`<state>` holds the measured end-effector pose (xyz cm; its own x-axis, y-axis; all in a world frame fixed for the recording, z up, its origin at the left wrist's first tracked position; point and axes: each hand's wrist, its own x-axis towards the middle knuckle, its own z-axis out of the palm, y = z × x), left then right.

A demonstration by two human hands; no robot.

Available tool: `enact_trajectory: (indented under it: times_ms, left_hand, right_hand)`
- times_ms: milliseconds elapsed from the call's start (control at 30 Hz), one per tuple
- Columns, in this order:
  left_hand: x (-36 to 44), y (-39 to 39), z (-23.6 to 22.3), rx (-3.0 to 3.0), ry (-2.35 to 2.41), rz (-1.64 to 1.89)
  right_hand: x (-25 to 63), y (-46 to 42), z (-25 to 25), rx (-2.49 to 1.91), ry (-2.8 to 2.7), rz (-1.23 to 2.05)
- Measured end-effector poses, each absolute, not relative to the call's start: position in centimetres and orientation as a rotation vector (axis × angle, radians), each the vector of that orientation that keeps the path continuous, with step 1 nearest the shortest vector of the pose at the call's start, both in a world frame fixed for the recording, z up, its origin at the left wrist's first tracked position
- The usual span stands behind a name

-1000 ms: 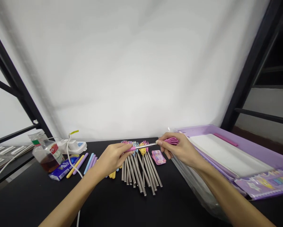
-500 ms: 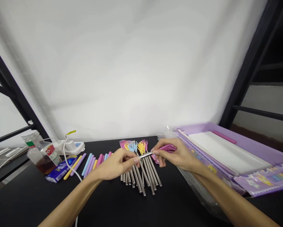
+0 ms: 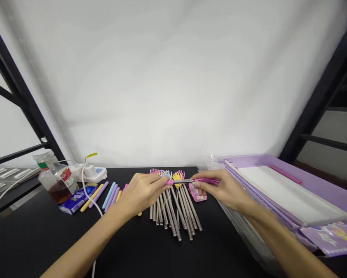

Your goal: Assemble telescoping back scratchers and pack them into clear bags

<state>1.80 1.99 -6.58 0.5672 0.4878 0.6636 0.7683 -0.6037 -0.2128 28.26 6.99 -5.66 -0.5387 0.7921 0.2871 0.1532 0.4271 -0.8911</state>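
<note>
Pink at both ends, with bright metal between, the rod (image 3: 182,181) is held up in the air over the black table (image 3: 191,258), in front of a heap of metal rods (image 3: 173,212). Its long axis runs crosswise from where I stand behind the person, nearly level. The pink claw (image 3: 210,180) points right and the pink grip (image 3: 169,182) sits at the left end.

The left hand (image 3: 146,191) is closed down to a pinch, thumb and fingers on the grip. The right hand (image 3: 222,187) pinches the rod by the claw, its other fingers loosely curled, hiding part of the claw. The heap lies roughly at right angles to the held piece, shafts toward the person, coloured claws toward the wall. Just below the right hand is a pink packet (image 3: 199,196); to its right stands the purple box (image 3: 257,158), and loose grips (image 3: 111,195) lie off to the left.

Half a second ago the rod slanted, its left end lower, and I saw only metal at the left fingertips; now the grip's pink shows there and the slant is almost gone. The left hand has risen a little, and more of the packet shows.
</note>
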Motion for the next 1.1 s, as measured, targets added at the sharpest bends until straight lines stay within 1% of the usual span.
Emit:
enact_trajectory:
  times_ms: [67, 200, 267, 400, 567, 667, 733, 833, 933, 1100]
  left_hand:
    - [2.1, 2.0, -6.4, -2.337, -1.009, -0.713]
    - [2.8, 2.0, -5.3, -2.448, -1.027, -0.734]
    - [3.1, 1.8, -4.8, -2.520, -1.040, -0.745]
    - [2.9, 1.8, -4.5, -2.505, -1.030, -0.765]
    - [1.5, 2.3, -5.1, -2.256, -1.003, -0.653]
    - [0.9, 2.3, -5.3, -2.190, -0.989, -0.624]
    - [0.7, 2.3, -5.4, -2.237, -0.970, -0.629]
    - [0.9, 2.1, -5.6, -2.384, -1.015, -0.714]
    - [1.3, 1.8, -5.7, -2.598, -1.185, -0.840]
    - [2.4, 1.2, -5.2, -2.755, -1.438, -0.931]
  right_hand:
    - [28.2, 6.9, -5.9, -0.754, -2.017, 1.003]
    - [28.2, 6.6, -5.7, -0.670, -2.120, 0.633]
    - [28.2, 6.3, -5.5, -0.652, -2.135, 0.552]
    - [28.1, 5.9, -5.1, -0.696, -2.156, 0.588]
    - [27.9, 6.3, -5.2, -0.712, -2.176, 0.572]
    - [28.0, 6.8, -5.5, -0.756, -2.114, 0.634]
    - [28.1, 7.0, -5.6, -0.761, -2.108, 0.668]
    - [28.1, 6.9, -5.6, -0.706, -2.130, 0.591]
    - [28.0, 6.5, -5.6, -0.620, -2.157, 0.480]
    - [27.7, 6.2, -5.6, -0.559, -2.137, 0.419]
